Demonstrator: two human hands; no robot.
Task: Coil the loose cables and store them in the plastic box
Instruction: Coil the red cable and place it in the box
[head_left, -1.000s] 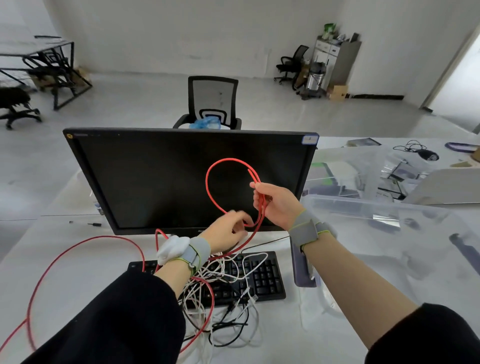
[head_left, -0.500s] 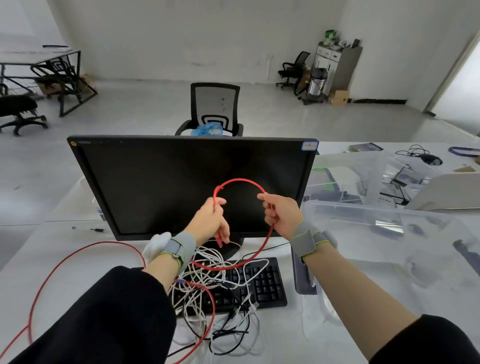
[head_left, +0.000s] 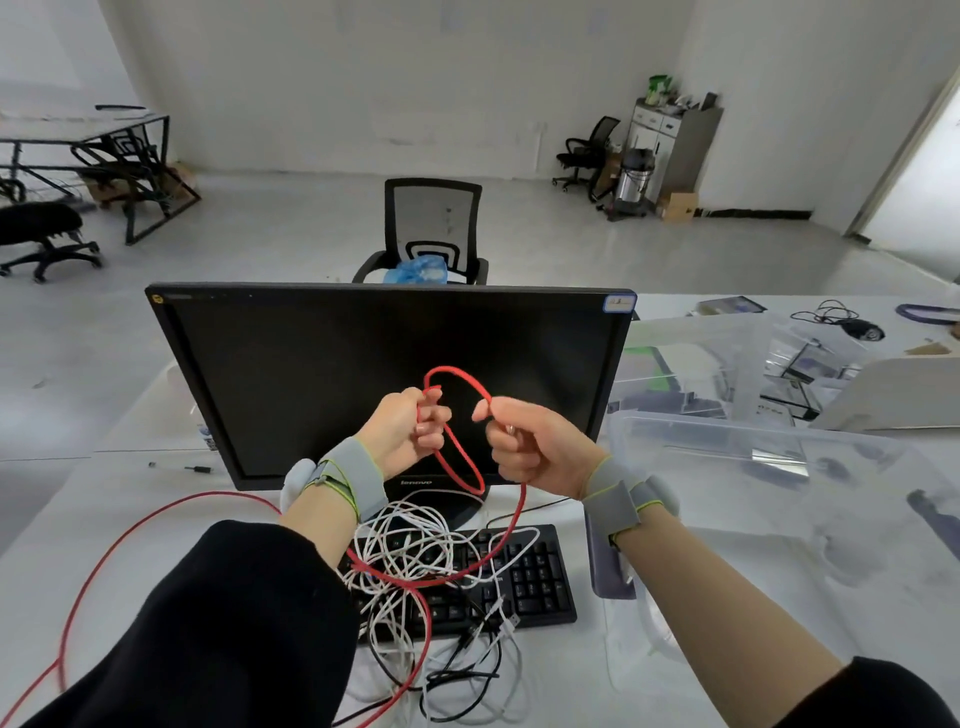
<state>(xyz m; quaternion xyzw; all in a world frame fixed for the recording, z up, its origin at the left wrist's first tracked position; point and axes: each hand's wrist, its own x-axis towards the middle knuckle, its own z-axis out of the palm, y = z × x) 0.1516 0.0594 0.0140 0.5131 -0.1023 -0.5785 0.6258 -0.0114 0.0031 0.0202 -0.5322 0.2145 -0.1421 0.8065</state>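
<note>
Both hands are up before the black monitor, the left hand gripping a thin red cable and the right hand pinching its small loop between them. The cable's slack drops onto tangled white cords on the black keyboard, with the clear plastic box just right.

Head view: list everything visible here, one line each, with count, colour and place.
red cable: one, red, looped between both hands, trailing left over the table
white cables: several, white, tangled on the keyboard
black cables: a few, black, near table edge
keyboard: one, black, below the monitor
monitor: one, black, table centre
plastic box: one, clear, right of the monitor
table: one, white
chair: one, black, behind the monitor
left hand: grips the red cable
right hand: grips the red cable
</note>
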